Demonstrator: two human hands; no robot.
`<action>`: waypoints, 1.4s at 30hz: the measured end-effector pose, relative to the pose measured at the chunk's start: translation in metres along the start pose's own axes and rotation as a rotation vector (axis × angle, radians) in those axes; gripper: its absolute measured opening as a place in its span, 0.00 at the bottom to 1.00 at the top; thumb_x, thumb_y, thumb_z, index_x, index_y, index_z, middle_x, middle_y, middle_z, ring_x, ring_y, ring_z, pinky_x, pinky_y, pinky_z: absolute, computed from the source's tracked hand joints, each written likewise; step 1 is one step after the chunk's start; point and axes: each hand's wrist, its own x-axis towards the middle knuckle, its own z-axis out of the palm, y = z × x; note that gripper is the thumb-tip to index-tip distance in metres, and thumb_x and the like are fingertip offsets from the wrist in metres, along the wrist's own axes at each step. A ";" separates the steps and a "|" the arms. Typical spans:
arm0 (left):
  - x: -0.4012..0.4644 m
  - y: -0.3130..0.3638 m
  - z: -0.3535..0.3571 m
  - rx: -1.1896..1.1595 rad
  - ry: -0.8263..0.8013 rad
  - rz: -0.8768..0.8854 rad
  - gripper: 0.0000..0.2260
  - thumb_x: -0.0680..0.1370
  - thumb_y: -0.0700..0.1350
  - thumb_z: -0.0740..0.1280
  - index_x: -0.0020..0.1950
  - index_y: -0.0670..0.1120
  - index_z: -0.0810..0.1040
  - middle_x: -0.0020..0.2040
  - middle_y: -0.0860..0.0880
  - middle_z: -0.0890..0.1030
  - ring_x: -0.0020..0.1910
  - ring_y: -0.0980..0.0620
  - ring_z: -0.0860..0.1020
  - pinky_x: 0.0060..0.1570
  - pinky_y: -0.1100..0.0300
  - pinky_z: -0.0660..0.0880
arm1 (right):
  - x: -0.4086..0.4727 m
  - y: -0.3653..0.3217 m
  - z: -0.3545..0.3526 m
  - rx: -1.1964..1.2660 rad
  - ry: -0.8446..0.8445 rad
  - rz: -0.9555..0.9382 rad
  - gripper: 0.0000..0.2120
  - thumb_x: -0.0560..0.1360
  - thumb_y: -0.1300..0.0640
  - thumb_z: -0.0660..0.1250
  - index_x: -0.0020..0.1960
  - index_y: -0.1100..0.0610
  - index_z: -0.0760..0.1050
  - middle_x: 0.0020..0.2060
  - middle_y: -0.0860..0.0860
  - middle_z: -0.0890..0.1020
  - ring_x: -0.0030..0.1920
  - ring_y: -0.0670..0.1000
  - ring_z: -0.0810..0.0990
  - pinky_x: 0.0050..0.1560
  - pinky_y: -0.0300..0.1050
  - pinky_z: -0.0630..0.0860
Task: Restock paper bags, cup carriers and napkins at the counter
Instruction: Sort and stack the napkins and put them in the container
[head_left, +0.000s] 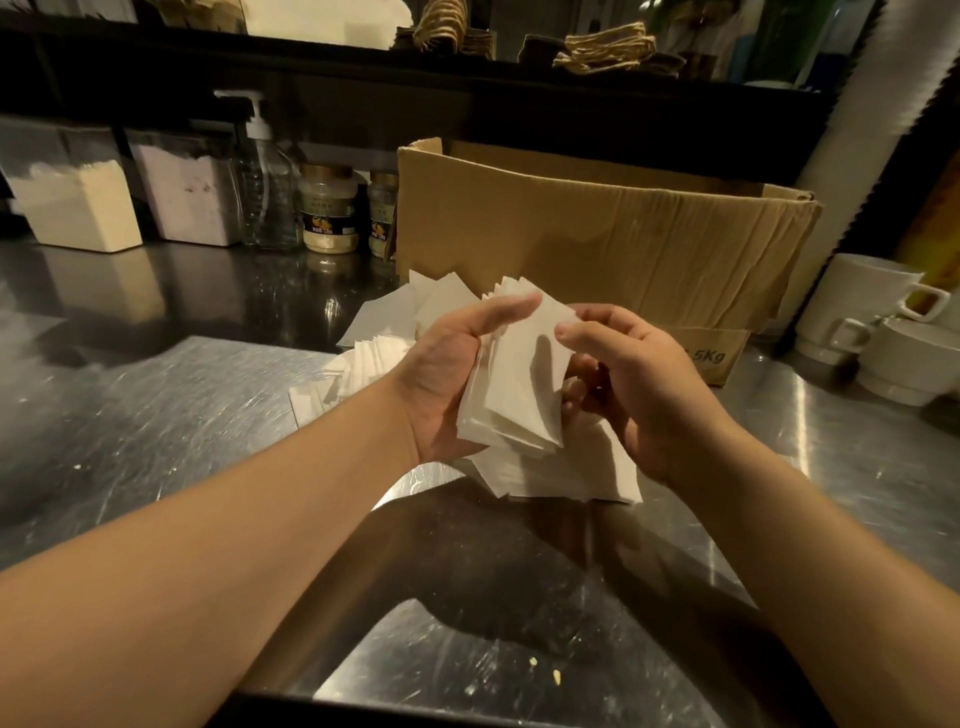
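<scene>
A stack of white napkins (519, 384) is held up above the steel counter (156, 415). My left hand (447, 379) grips its left side, thumb lying across the top edge. My right hand (634, 379) holds the right side, thumb on the front face and fingers curled behind. More loose napkins (571, 478) lie on the counter under my hands, and another spread of napkins (379, 332) sits to the left, near the box. Brown paper bags with twine handles (608, 49) rest on the dark shelf above.
An open cardboard box (597, 228) stands just behind my hands. White cups (878, 332) are stacked at the right. At the back left are powder containers (78, 208), a pump bottle (267, 192) and two jars (330, 213).
</scene>
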 end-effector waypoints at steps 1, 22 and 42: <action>0.000 0.000 0.000 -0.001 0.009 -0.009 0.22 0.70 0.57 0.66 0.61 0.51 0.76 0.46 0.45 0.82 0.46 0.47 0.80 0.48 0.50 0.80 | 0.000 0.001 0.001 -0.065 0.020 -0.059 0.11 0.77 0.54 0.72 0.59 0.54 0.78 0.43 0.53 0.83 0.36 0.48 0.80 0.34 0.39 0.76; -0.002 0.002 0.002 -0.067 -0.050 -0.047 0.13 0.71 0.51 0.64 0.54 0.49 0.78 0.38 0.46 0.82 0.36 0.49 0.83 0.35 0.57 0.80 | -0.004 0.014 -0.003 -0.757 -0.348 -0.551 0.59 0.61 0.32 0.78 0.78 0.29 0.41 0.77 0.36 0.57 0.76 0.53 0.63 0.64 0.61 0.77; 0.003 0.011 -0.017 -0.461 0.036 -0.026 0.23 0.72 0.51 0.68 0.64 0.45 0.70 0.47 0.44 0.76 0.40 0.49 0.75 0.43 0.55 0.75 | 0.003 0.006 -0.006 -1.022 -0.325 -0.318 0.06 0.79 0.54 0.68 0.49 0.43 0.74 0.46 0.40 0.77 0.47 0.43 0.77 0.43 0.35 0.76</action>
